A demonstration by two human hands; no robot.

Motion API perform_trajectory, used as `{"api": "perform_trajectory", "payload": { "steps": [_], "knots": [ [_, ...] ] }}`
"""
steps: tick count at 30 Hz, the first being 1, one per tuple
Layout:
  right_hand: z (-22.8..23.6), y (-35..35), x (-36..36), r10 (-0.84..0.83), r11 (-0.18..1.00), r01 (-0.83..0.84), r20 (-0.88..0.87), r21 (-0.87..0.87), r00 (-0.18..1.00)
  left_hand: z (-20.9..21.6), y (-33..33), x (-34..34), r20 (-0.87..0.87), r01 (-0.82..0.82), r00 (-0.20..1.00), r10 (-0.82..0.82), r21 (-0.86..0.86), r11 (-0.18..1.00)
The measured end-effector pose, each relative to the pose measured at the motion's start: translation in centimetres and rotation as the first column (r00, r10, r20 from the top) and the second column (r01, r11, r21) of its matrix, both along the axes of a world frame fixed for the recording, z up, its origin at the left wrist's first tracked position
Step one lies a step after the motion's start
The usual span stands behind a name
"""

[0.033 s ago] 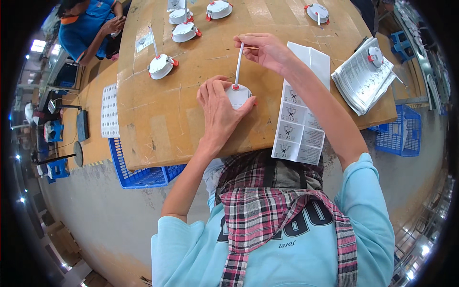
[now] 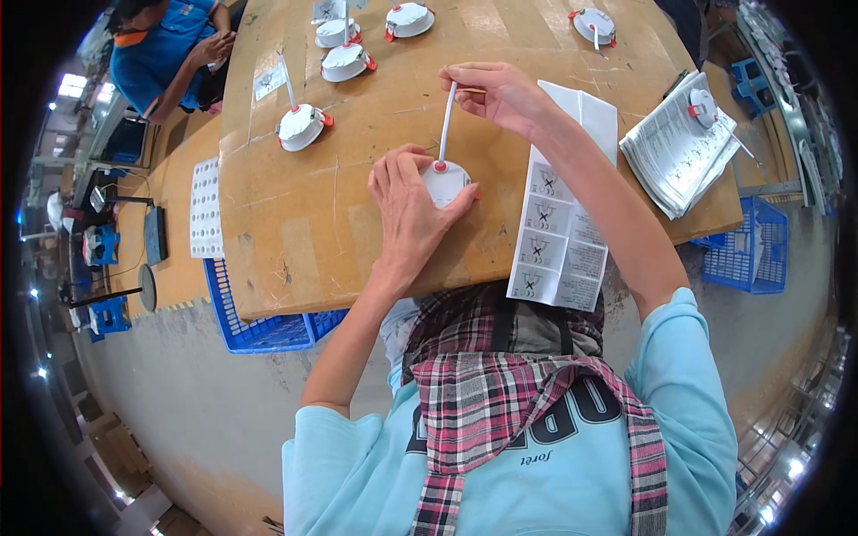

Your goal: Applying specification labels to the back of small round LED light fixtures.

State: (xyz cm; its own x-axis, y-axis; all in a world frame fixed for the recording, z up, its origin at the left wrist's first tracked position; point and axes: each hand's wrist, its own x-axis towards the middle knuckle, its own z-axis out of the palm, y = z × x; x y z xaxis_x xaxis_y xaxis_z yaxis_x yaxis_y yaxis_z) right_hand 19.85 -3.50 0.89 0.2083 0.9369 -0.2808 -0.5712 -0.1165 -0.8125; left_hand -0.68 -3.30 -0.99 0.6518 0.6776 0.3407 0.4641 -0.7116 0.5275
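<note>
My left hand (image 2: 409,192) is wrapped round the rim of a white round downlight (image 2: 440,186), pressing it against the brown table. A white cable (image 2: 447,123) rises from a red grommet on its back, leaning slightly right. At the top of that cable, my right hand (image 2: 496,94) pinches the end between thumb and fingers; the fingertips hide the wire tip. Under my right forearm lies a sheet of printed labels (image 2: 556,234), hanging over the table's near edge.
More downlights stand farther off, including one at left (image 2: 302,127) and one at far right (image 2: 593,27). A paper stack (image 2: 681,143) carries another downlight (image 2: 703,109). Blue crates (image 2: 259,332) sit below the table edge. A person in blue (image 2: 168,55) sits at far left.
</note>
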Motion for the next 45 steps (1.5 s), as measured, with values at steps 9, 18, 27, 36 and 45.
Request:
{"api": "perform_trajectory", "payload": {
  "steps": [9,18,27,36,45],
  "knots": [
    [-1.6,1.8,-0.6,-0.111,0.993,0.093,-0.286,-0.076,0.952,-0.4,-0.2,0.2,0.028,0.009,1.0,-0.007,-0.068,0.998],
    [-0.2,0.1,0.2,-0.073,0.994,0.076,-0.041,0.072,0.996,-0.4,0.1,0.1,0.041,-0.024,0.999,0.026,-0.06,0.998],
    [2.6,-6.4,1.3,-0.199,0.98,0.164,0.454,0.116,0.868,0.1,-0.5,-0.1,0.05,-0.009,0.999,0.016,-0.132,0.991],
    [1.4,-15.0,0.9,-0.336,0.906,0.395,0.829,0.154,0.447,3.4,-3.8,-0.6,0.221,0.069,0.974,-0.051,-0.079,0.994],
    [-1.5,-16.7,-0.5,-0.318,0.9,0.385,0.91,0.202,0.266,2.2,-3.5,5.9,0.287,0.331,0.944,-0.165,-0.807,0.489]
  ]
}}
